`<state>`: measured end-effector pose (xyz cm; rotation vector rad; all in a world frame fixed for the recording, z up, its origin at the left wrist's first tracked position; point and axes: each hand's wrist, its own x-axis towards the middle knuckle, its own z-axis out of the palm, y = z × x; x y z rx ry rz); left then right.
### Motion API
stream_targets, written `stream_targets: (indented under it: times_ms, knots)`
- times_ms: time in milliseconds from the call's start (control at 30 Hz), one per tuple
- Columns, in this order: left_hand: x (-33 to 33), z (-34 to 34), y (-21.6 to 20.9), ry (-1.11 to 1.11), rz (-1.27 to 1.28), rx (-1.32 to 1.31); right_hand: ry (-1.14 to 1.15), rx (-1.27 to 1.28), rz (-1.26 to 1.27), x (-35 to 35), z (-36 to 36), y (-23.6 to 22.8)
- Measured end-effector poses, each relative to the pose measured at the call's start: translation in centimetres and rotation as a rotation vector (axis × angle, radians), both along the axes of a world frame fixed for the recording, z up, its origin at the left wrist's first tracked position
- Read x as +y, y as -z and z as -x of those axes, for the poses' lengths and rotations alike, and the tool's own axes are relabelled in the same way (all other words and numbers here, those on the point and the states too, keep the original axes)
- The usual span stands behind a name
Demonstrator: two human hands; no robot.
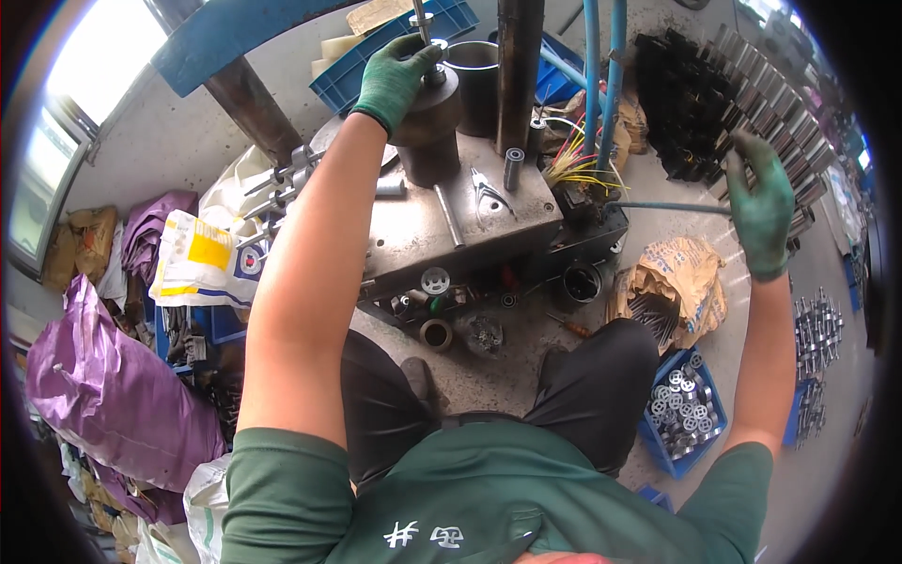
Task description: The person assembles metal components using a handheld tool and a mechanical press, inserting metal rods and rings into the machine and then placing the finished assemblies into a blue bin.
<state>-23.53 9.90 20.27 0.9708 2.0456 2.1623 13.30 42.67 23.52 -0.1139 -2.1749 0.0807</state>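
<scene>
Left fingers (426, 56) touch metal ring (440, 43).

A purple sack (127, 390) lies at left, a white-and-yellow bag (193, 252) beyond it, a window (45, 179) far left, blue hoses (615, 75) far right.

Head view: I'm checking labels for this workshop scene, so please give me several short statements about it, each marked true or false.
1. The left hand and right hand wear green gloves. True.
2. The pliers are in the right hand. False: they lie on the metal block.
3. A blue bin at lower right holds round metal parts. True.
4. The large sack at left is orange. False: it is purple.
</scene>
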Motion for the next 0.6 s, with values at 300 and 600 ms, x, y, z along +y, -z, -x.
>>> stream_targets:
  times_ms: [300, 600]
  knots:
    - [0.0, 0.9, 0.9, -0.041, 0.000, 0.038, 0.109, -0.253, 0.103, 0.6, 3.4, -2.2]
    - [0.7, 0.7, 1.4, -0.179, 0.069, 0.052, -0.119, -1.158, 0.226, -6.7, -10.6, 4.3]
